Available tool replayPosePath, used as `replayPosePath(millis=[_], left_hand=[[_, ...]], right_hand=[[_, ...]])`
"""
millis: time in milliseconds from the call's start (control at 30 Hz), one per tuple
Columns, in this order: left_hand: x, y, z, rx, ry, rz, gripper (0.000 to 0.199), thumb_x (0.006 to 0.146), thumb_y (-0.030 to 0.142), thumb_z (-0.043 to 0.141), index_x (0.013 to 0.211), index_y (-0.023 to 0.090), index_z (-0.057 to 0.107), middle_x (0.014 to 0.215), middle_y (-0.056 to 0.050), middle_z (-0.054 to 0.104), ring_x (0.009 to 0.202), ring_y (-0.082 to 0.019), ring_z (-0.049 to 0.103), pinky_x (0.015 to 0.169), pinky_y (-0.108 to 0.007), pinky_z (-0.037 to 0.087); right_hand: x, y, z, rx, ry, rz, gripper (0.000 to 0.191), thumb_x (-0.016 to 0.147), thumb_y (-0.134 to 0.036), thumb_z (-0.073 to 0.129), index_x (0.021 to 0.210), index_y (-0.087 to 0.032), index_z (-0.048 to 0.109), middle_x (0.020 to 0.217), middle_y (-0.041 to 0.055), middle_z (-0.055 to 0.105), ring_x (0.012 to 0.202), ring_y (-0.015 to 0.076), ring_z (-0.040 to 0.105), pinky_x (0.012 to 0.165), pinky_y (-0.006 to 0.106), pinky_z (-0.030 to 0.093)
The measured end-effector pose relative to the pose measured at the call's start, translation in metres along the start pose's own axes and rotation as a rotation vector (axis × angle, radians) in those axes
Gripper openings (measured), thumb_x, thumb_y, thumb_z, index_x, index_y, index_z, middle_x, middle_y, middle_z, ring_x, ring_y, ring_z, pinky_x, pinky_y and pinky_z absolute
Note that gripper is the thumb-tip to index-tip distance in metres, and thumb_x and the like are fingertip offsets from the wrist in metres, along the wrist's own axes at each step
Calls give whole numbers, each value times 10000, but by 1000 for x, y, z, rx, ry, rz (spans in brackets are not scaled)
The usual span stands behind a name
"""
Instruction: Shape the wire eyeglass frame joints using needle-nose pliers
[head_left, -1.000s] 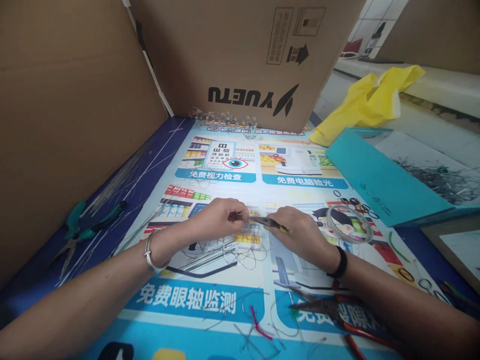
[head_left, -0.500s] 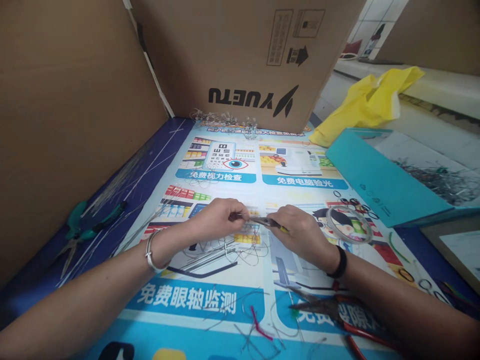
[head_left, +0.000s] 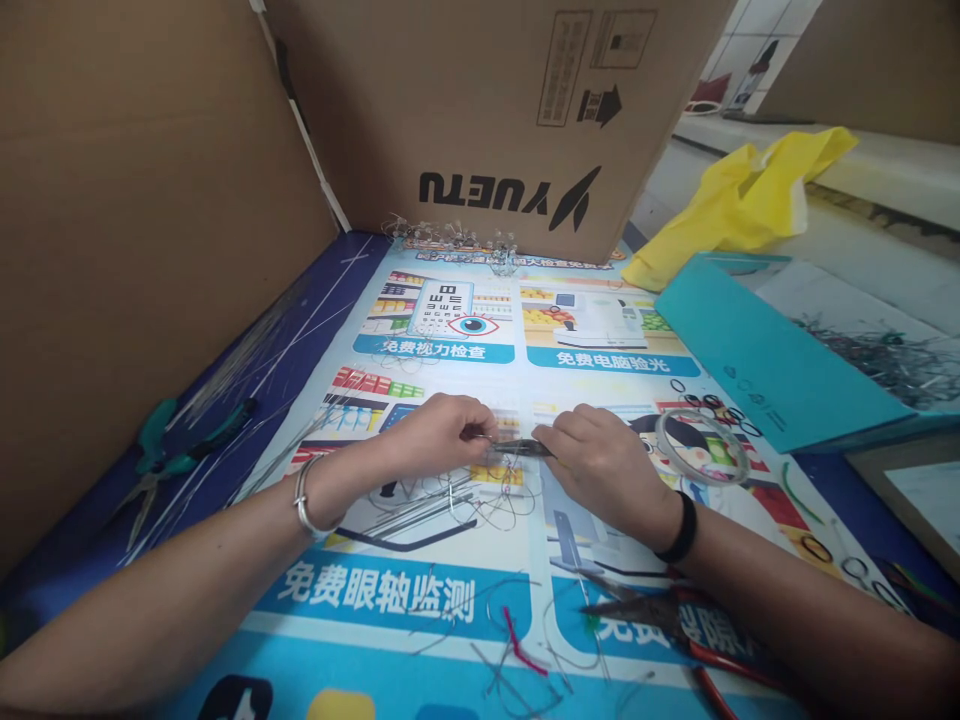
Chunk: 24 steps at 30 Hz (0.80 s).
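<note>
My left hand (head_left: 450,434) is closed in a pinch on a thin wire (head_left: 489,437), of which only a short bit shows at the fingertips. In my right hand (head_left: 604,462) is a pair of pliers (head_left: 525,447), its jaws pointing left and meeting the wire beside my left fingertips. Whether the jaws are clamped on it is too small to tell. Below my hands lie loops of thin wire (head_left: 506,505) and several straight wires (head_left: 420,508) on the printed sheet (head_left: 525,385). Red-handled pliers (head_left: 675,615) rest under my right forearm.
Teal-handled pliers (head_left: 176,455) and long wires lie at the left. A roll of clear tape (head_left: 701,447) sits at the right near small rings. Behind it stands a teal box (head_left: 780,360) holding wire scraps. Cardboard walls (head_left: 480,110) and a yellow cloth (head_left: 739,205) border the back.
The pliers have turned slightly, with the jaws now closer to my left fingertips. My right fingers sit a little higher and further left. The view has shifted slightly.
</note>
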<state>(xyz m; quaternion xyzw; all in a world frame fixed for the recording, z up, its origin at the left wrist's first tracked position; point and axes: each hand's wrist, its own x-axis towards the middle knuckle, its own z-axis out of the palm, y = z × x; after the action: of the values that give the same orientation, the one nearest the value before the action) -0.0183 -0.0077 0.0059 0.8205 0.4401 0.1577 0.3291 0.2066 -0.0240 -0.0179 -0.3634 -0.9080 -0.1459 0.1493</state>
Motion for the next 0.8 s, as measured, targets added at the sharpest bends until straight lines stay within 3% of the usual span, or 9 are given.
replayPosePath(millis=[433,600,800], left_hand=[[1,0,0,-80,-11,-57,164,682,141,500,755,153,646,675,16,646,592,-93,532,553,-203,368],[2,-2,-1,-111,-37,-77,154,693,155,500,757,148,640,685,7,639,597,-96,531,556,-209,374],[3,-4,-3,-209,-84,-89,116,698,167,505,733,148,614,650,19,586,560,-76,470,531,-198,355]], right_hand=[[3,-6,-19,-299,41,-96,149,864,-144,479,869,-160,627,666,32,510,677,178,381,626,346,222],[2,-6,-13,-229,-19,-31,147,855,-136,485,844,-180,626,683,29,544,687,182,418,622,337,228],[3,-3,-7,15,-185,111,117,828,-193,530,786,-196,639,704,20,603,697,161,501,613,296,271]])
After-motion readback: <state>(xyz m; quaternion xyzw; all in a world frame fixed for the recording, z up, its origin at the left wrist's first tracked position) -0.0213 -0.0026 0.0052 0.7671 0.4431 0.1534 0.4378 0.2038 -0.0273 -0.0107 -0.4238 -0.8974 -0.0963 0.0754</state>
